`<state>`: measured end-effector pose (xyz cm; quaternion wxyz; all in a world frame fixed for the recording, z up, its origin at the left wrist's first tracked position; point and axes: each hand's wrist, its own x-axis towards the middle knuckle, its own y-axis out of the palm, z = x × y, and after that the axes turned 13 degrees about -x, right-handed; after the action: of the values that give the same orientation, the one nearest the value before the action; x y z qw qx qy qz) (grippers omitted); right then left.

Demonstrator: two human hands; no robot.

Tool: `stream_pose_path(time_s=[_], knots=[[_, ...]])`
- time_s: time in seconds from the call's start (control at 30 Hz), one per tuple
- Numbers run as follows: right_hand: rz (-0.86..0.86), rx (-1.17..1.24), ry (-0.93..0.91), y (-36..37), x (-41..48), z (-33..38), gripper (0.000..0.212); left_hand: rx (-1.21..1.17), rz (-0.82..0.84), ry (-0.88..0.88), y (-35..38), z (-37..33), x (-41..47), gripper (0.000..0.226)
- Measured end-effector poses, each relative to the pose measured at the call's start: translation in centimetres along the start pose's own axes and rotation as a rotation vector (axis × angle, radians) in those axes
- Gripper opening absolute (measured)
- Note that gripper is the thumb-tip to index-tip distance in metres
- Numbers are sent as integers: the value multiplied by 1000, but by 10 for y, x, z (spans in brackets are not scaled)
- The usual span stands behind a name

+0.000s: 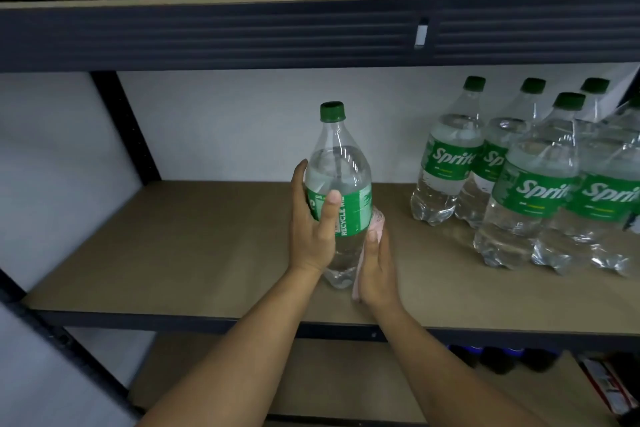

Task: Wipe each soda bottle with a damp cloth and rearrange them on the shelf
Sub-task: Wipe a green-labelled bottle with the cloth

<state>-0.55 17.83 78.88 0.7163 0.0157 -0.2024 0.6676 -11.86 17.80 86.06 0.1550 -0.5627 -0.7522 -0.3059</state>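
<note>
- Fig. — middle shelf of a metal rack, head view.
- Sprite bottle: upright, centre-front of the board, well apart from the cluster of Sprite bottles at right; whether its base rests on the board or hangs just above it can't be told.
- Left hand: grasping the bottle at the green label, thumb across the front, fingers round the far side.
- Right hand: palm presses a pink cloth against the lower right wall; fingers hidden behind it, so curled vs. flat can't be told.
- Handling (est.): bottle is full, so fairly heavy; thin clear plastic, gives a little under squeeze; likely slippery once damp.
- Best hold — the label band or waist, w/ a second hand low; the neck below the cap also serves for lifting.
</note>
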Motion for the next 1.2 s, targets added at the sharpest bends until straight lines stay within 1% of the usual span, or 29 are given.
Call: stream_pose_path(time_s=[0.07, 0.13, 0.2, 0.3, 0.4, 0.47, 0.53, 0.6, 0.63, 0.67, 0.7, 0.77, 0.8, 0.9, 0.97, 1.03, 1.13, 1.2], knots=[[-20, 9, -13, 0, -1, -1, 73, 18, 23, -7, -3, -4, 3, 102], [-26, 1, -49, 0, -3, 1, 72, 12, 60, -2, -5, -6, 7, 97], [-25, -27, -92, 0, -5, 5, 66, -5, 44, -5, -2, -9, 8, 94], [-28, 17, -138, 2, -5, 14, 62, -42, 3, -1, 3, -6, 4, 94], [-66, 21, -199, -1, 15, 52, 62, -28, -15, 14, 4, -4, 4, 92], [-104, -48, -297, -9, 37, 93, 60, -14, -22, 20, 4, -5, 4, 95], [-121, -126, -449, -17, 55, 123, 61, -29, -9, 27, 5, -5, 5, 95], [-126, -184, -553, -21, 62, 130, 59, -28, 5, 46, 6, -5, 5, 97], [-129, -197, -568, -21, 61, 125, 59, -27, 7, 46, 6, -6, 5, 98], [-132, -182, -539, -18, 56, 115, 59, -24, 5, 39, 6, -5, 4, 99], [-139, -140, -464, -14, 48, 102, 61, -13, -3, 30, 6, -5, 4, 99], [-112, -15, -256, -6, 27, 67, 56, 3, -18, 20, 4, -4, 3, 98], [-89, 19, -192, -3, 16, 50, 56, -1, -20, 17, 3, -3, 3, 97], [-49, 8, -124, 0, -2, 24, 52, -10, -17, 0, 3, -1, 4, 98], [-58, 8, -125, -2, 11, 41, 47, 14, -24, 1, 5, -3, 3, 98], [-100, -34, -180, -9, 34, 80, 57, 31, -45, 16, 6, -6, 2, 98], [-111, -92, -424, -21, 67, 143, 66, 36, -64, 25, 8, -7, 0, 97], [-104, -149, -546, -24, 76, 163, 67, 44, -74, 17, 9, -7, 0, 99]])
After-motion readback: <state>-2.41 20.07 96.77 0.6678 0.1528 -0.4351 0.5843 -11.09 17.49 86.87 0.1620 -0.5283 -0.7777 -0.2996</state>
